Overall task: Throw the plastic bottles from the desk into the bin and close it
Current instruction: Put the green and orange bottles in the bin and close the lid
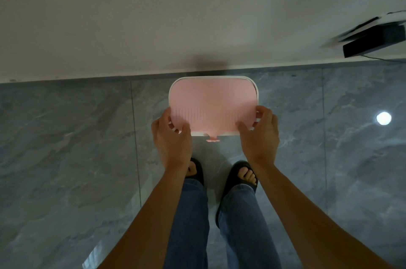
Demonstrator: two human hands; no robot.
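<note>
The lid (213, 106) is the thing I am working on: a flat pink panel with rounded corners, lying over the white rim of the bin (256, 90), which stands on the floor against the far wall. It looks like thin moulded plastic, so I judge it light and a little springy, likely to bow if I press in the middle. Fine ribbing runs across its near half, which should give my thumbs some grip on an otherwise smooth, slightly slick surface. A small pink tab (212, 139) sticks out from the middle of the near edge; it looks too small for anything but a fingertip pull.

My left hand (172, 136) clasps the near left corner, thumb on top and fingers curled under the edge. My right hand (259, 134) does the same at the near right corner. Both are closed on the lid, not wide. Corners are the sensible place to hold, since the rim is stiffest there and even pressure should seat it without twisting.

Whether the lid is fully seated I cannot tell; a strip of white rim shows along the near edge. No bottles are in view, so I take them to be inside.

Beyond this lie grey marble floor tiles (66, 158), my feet in black sandals (239, 172), and a dark box (373, 41) far right.
</note>
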